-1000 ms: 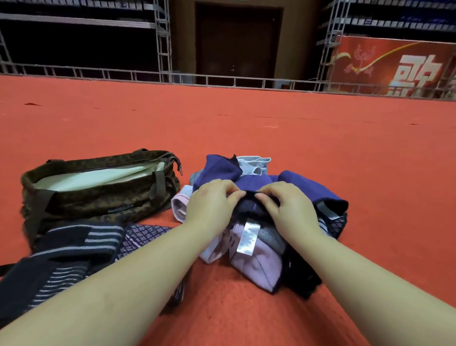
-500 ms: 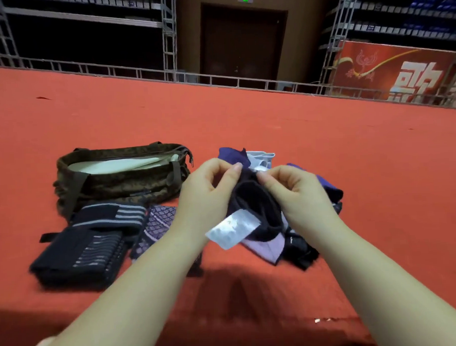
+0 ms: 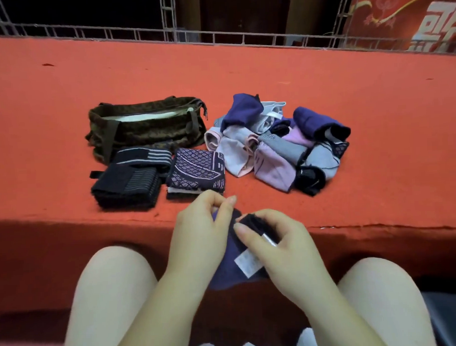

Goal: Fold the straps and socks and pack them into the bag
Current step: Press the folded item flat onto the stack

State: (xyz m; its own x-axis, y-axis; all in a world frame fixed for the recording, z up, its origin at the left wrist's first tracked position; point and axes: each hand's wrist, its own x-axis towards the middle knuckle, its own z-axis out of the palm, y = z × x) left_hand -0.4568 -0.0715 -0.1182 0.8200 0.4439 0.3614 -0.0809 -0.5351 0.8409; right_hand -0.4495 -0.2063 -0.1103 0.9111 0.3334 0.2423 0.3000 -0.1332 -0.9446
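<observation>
Red carpeted platform (image 3: pixel 61 101) fills the view w/ a metal rail along 12 o'clock. Camo fabric bag (image 3: pixel 144 129) sits at approx 10 o'clock of centre, mouth open, pale lining showing. Loose pile of unfolded socks (image 3: pixel 278 144) (purple, pink, grey, black) lies at 1 o'clock, just beside the bag's right end. Folded black striped straps (image 3: pixel 128 179) stacked in front of the bag at 9 o'clock, touching it; folded dark diamond-pattern cloth (image 3: pixel 195 171) just right of them, betw. straps and sock pile.

Task item in hand: dark purple knit sock (image 3: pixel 229 267) w/ a white sewn tag, held off the platform at 6 o'clock, above the lap, well apart from the bag.

Left hand (image 3: pixel 198 239): thumb and forefinger pinch the sock's upper edge, other fingers curled behind. Right hand (image 3: pixel 282 246): fingers curled round the dark cuff end, thumb pressing across the fabric near the tag.

Handling, as a judgement: sock looks light, soft, floppy, no stiffness, not fragile; won't hold a fold unless pressed or tucked. Knit prob. grips skin well, little slip. Best hold: cuff w/ one hand, toe w/ the other, pull flat, then fold in half. Tag may stick out; tuck inward. Bag mouth is soft too, may need one hand to keep it open when packing.
</observation>
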